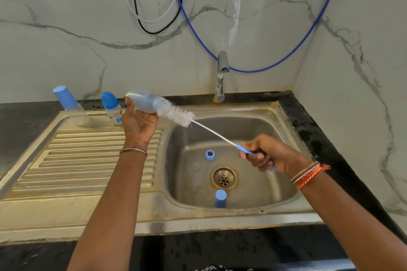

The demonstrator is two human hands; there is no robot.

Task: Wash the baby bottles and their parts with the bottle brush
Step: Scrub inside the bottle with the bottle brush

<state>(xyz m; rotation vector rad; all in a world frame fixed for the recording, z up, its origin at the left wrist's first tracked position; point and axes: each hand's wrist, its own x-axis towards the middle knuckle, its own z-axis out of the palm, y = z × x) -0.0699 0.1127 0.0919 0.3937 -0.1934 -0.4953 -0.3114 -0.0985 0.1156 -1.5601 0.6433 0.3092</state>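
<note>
One clear plastic baby bottle [142, 103] lies tilted in the left hand [138, 124], fingers curled round it over the ribbed draining board [83, 156], mouth facing right so the white bristled bottle brush [178, 114] can enter; the right hand [267, 155] pinches its blue handle above the steel sink [275, 182], where a blue ring [210, 155] and blue cap [220, 198] wait.

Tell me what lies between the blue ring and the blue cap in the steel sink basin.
In the head view, the round metal drain sits between the blue ring and the blue cap, on the sink basin floor.
</note>
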